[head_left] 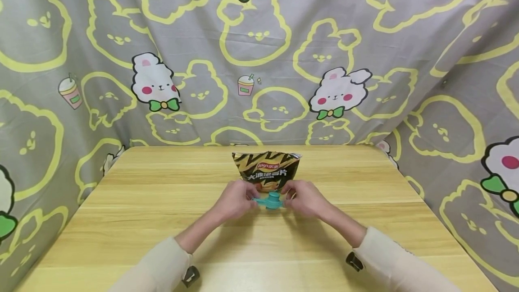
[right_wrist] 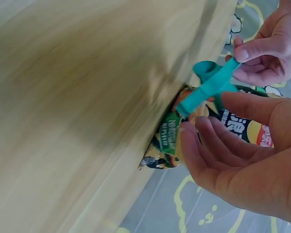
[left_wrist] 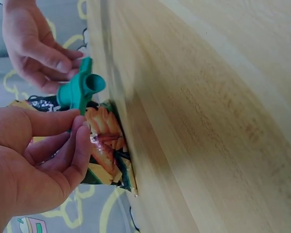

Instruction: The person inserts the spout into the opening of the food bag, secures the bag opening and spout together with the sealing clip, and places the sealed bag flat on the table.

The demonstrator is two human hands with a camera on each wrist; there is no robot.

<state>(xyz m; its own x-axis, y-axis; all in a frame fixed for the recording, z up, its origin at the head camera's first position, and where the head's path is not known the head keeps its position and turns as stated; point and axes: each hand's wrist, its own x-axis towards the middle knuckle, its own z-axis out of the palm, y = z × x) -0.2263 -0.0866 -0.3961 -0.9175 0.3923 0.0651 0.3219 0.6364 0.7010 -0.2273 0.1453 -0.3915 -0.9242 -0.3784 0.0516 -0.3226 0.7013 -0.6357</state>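
Observation:
A teal bag-sealing clip with a round pouring spout [head_left: 273, 201] is held above the table in front of a black and gold chip bag [head_left: 265, 164]. My left hand [head_left: 238, 199] pinches one end of the clip between thumb and fingertips, plainest in the left wrist view. Around the other end is my right hand [head_left: 305, 198], its fingers loosely bent and spread, fingertips close beside the clip. The spout's open mouth [left_wrist: 95, 83] shows in the left wrist view. Upright behind both hands, the bag has its wide top edge up; the clip and fingers hide part of its lower front.
The light wooden table [head_left: 134, 220] spreads out on all sides of the hands. A grey curtain [head_left: 279, 21] with yellow outlines and white cartoon animals hangs behind it and along both sides.

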